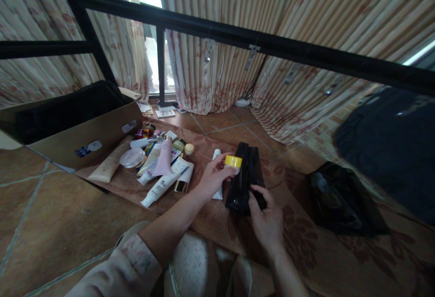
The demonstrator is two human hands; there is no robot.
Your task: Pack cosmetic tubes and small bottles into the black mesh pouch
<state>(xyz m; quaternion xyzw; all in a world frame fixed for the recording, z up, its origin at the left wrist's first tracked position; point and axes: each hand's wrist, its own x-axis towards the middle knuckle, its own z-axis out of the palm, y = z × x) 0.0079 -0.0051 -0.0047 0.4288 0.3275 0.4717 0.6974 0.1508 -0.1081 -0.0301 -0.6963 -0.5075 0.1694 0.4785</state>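
Currently, a yellow-lidded jar [233,161] is clamped by the left hand [217,174] at the left side of the black pouch [239,189], whose long axis is pointed forward; its near right edge is held by the right hand [267,213].

Holds a small yellow-lidded jar [233,162] between thumb and fingers of the left hand [217,172], at the left edge of a black pouch [238,197]. Steadies that pouch near its lower right side with thumb and fingers of the right hand [267,217]. Just beside the pouch, partly behind the left hand, a slim white tube [218,194] on the patterned brown cloth [200,220]. Farther left, a loose heap with a pink tube [164,159], a round compact [132,157] and a gold-capped bottle [184,179]. Beyond that heap, a cardboard box [102,145] with something black inside. Well apart to the right, a crumpled black bag [340,202].
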